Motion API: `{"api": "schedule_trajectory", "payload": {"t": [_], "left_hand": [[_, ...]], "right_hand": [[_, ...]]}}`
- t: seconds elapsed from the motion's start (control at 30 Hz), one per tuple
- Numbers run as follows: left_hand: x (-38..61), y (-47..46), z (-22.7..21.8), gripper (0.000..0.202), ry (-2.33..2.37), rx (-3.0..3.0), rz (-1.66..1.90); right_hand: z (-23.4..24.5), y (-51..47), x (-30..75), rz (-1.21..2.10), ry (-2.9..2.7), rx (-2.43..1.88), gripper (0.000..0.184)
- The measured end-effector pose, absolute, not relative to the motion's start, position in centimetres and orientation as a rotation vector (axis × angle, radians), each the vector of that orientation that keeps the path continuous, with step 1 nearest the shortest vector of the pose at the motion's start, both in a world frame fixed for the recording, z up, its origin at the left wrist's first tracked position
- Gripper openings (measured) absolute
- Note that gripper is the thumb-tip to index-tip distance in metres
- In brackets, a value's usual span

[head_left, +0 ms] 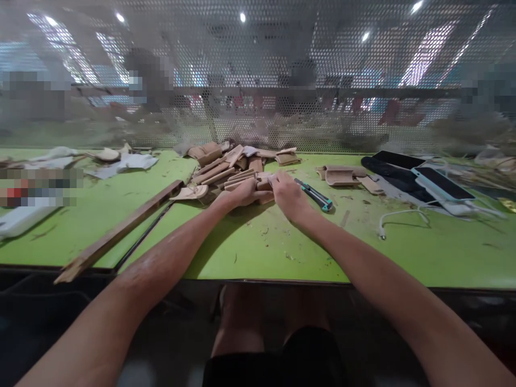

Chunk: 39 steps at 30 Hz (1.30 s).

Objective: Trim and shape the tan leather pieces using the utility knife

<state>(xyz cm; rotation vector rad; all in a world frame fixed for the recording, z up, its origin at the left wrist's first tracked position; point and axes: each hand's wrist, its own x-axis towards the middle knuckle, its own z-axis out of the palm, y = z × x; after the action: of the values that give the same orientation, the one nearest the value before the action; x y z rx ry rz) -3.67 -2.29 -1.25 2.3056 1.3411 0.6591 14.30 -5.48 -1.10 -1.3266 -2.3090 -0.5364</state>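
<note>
Both my arms reach out over a green table (250, 252). My left hand (243, 193) and my right hand (287, 194) meet at the near edge of a heap of tan leather pieces (226, 172). Fingers of both hands are curled round one small tan piece (264, 185) held between them. A teal utility knife (315, 195) lies on the table just right of my right hand, not touched.
A long wooden strip (121, 231) lies diagonally at the left. More tan pieces (342, 176) sit to the right. Two phones (437, 183) and a white cable (399, 217) lie at far right. A perforated metal screen (258, 80) backs the table. Paper scraps (129, 162) sit far left.
</note>
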Motion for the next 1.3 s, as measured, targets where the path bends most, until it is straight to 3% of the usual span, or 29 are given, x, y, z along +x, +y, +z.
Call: {"api": "schedule_trajectory", "payload": {"t": [0.47, 0.6, 0.77, 1.3], "left_hand": [[-3.2, -1.4, -1.6, 0.028, 1.315, 2.462, 0.637], [-3.4, -1.4, -1.6, 0.032, 1.311, 2.454, 0.569], [-3.8, -1.2, -1.8, 0.037, 1.25, 2.448, 0.684], [-3.9, -1.2, -1.8, 0.032, 1.241, 2.42, 0.657]], "right_hand": [[-0.4, -6.0, 13.9, -0.613, -2.356, -1.498, 0.037], [-0.4, -6.6, 13.9, -0.616, -2.45, -1.316, 0.036], [-0.4, -6.4, 13.7, -0.567, -2.343, -1.59, 0.043], [-0.8, -6.1, 13.6, -0.528, -2.43, -1.44, 0.039]]}}
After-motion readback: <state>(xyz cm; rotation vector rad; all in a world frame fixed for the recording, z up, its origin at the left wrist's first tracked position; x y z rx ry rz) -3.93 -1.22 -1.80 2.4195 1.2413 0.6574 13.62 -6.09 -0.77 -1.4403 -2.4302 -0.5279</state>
